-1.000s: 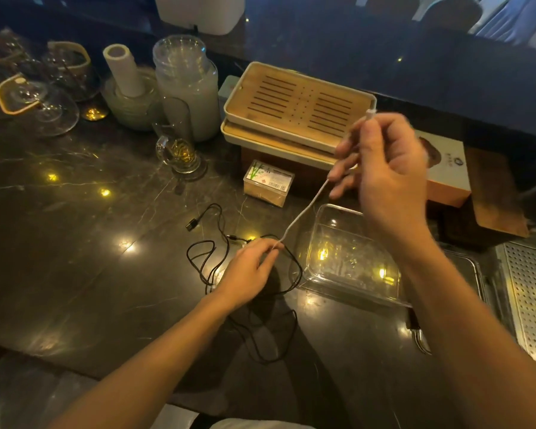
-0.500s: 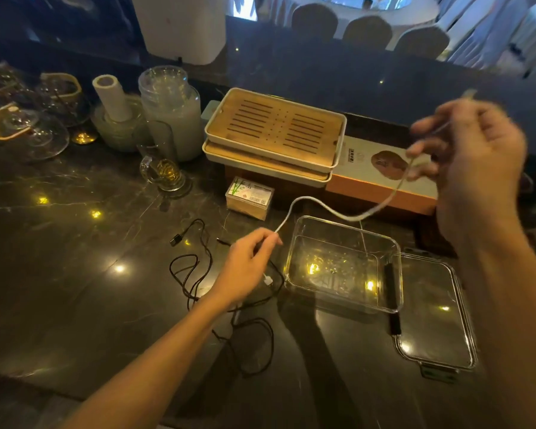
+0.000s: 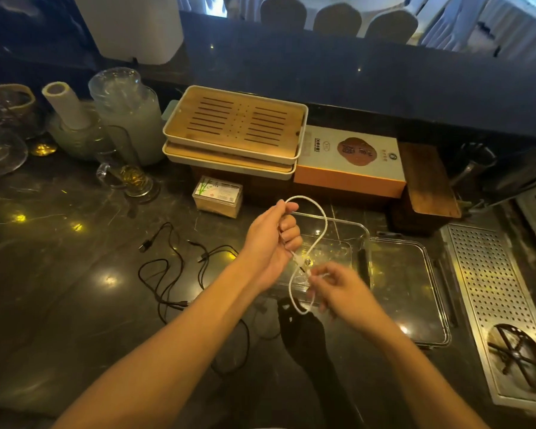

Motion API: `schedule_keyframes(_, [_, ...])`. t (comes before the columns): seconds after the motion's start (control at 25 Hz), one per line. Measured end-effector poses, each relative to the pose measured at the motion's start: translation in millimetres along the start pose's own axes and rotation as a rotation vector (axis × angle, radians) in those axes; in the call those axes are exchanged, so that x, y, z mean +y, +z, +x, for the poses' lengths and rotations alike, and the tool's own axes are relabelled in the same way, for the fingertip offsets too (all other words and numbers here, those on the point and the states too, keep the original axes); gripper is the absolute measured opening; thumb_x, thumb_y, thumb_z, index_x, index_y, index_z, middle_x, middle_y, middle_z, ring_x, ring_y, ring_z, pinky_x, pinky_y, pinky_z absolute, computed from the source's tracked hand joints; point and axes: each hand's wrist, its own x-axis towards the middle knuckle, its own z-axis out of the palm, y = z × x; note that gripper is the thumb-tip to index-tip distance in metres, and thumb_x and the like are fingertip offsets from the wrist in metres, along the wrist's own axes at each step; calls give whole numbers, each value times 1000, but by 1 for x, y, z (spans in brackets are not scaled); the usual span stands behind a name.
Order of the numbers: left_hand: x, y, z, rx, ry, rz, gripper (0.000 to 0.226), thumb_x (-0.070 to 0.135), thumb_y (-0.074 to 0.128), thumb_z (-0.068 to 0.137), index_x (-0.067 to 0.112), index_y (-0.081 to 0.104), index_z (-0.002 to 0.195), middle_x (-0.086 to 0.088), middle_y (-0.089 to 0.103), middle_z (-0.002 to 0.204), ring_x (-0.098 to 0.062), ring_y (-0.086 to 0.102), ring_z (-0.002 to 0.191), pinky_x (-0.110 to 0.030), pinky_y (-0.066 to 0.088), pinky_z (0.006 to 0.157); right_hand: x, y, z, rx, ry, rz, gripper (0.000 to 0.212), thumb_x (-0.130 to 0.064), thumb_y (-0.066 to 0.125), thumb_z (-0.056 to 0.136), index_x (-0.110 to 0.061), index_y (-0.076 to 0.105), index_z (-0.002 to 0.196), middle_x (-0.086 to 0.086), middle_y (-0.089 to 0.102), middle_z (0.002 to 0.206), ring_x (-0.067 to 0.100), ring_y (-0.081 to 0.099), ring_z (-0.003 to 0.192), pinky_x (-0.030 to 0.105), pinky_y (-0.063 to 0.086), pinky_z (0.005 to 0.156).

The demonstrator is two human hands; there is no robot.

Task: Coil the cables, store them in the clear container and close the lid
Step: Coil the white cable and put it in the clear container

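A white cable hangs in a figure-eight between both hands above the clear container. My left hand is raised over the container's left side and grips the cable's upper loop. My right hand, slightly blurred, pinches the cable's lower loop near its plug over the container's front edge. The container's clear lid lies open flat to its right on the dark counter. Loose black cables sprawl on the counter left of the container, partly hidden under my left forearm.
Behind the container stand stacked bamboo trays, an orange box and a small toothpick box. Glassware crowds the back left. A perforated metal drain tray lies at the right beside a wooden board.
My right hand dropped from high at the right down to the container's front, bringing the cable end towards the left hand. My left hand lifted off the counter; the stretched cable now forms loops.
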Motion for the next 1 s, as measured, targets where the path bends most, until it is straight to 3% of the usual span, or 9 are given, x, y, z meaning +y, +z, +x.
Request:
schedule_keyframes(0.12, [-5, 5, -1, 2, -81, -39, 25, 22, 41, 107, 5, 60, 106, 3, 36, 59, -6, 32, 45, -20, 25, 42, 19, 6, -2, -25, 35, -87, 14, -23, 56, 104, -25, 62, 116, 2, 70, 101, 12, 66, 65, 27, 53, 52])
schedule_keyframes(0.2, [-6, 5, -5, 0, -97, 20, 23, 21, 45, 106, 5, 60, 109, 3, 35, 60, -6, 32, 46, -20, 24, 44, 16, 3, -3, 217, -45, -14, 18, -18, 51, 106, -29, 63, 112, 1, 70, 106, 12, 67, 72, 36, 58, 63])
schedule_keyframes(0.28, [-7, 6, -7, -28, -92, 130, 24, 24, 50, 104, 6, 63, 112, 4, 34, 62, -6, 30, 50, -21, 23, 47, 1, -7, -4, 421, -149, 208, 19, -18, 50, 106, -29, 65, 112, -2, 70, 112, 13, 69, 95, 38, 59, 84])
schedule_keyframes(0.4, [-11, 8, -8, -116, -97, 307, 30, 28, 56, 99, 8, 70, 116, 3, 33, 66, -8, 29, 56, -23, 22, 52, -24, -24, -3, 298, -258, 358, 26, -28, 54, 105, -26, 60, 130, -12, 66, 124, 0, 62, 115, 22, 51, 96])
schedule_keyframes(0.52, [-13, 11, -5, -173, -119, 411, 35, 29, 53, 103, 4, 69, 122, 3, 36, 67, -8, 32, 57, -23, 24, 53, -33, -34, 9, 234, -262, 219, 24, -30, 57, 104, -21, 65, 125, -14, 67, 108, -8, 64, 97, 12, 51, 83])
schedule_keyframes(0.68, [-8, 4, -5, -180, -86, 493, 34, 27, 52, 103, 3, 69, 121, 2, 45, 70, -8, 41, 60, -21, 35, 57, -31, -51, 19, 155, -260, 383, 25, -25, 53, 106, -9, 64, 90, 2, 51, 67, 17, 51, 60, 38, 51, 64])
schedule_keyframes(0.8, [-6, -7, -12, -264, -53, 715, 27, 20, 51, 103, 9, 73, 116, -1, 64, 84, -13, 61, 78, -23, 51, 73, -41, -67, 22, 190, -264, 433, 25, -28, 52, 106, -12, 63, 91, -3, 42, 61, 10, 35, 50, 27, 30, 48])
schedule_keyframes(0.88, [-9, -10, -17, -303, -56, 782, 25, 16, 49, 104, 9, 71, 115, -4, 68, 90, -18, 67, 90, -26, 54, 83, -49, -73, 25, 233, -293, 370, 25, -30, 54, 106, -13, 66, 92, -7, 44, 58, 8, 33, 48, 24, 27, 45])
schedule_keyframes(1.0, [-15, -6, -19, -341, -85, 718, 24, 13, 45, 106, 6, 66, 115, -2, 65, 83, -16, 65, 78, -24, 52, 71, -63, -77, 28, 271, -325, 334, 25, -31, 55, 105, -14, 69, 94, -13, 47, 54, 4, 35, 47, 19, 30, 45])
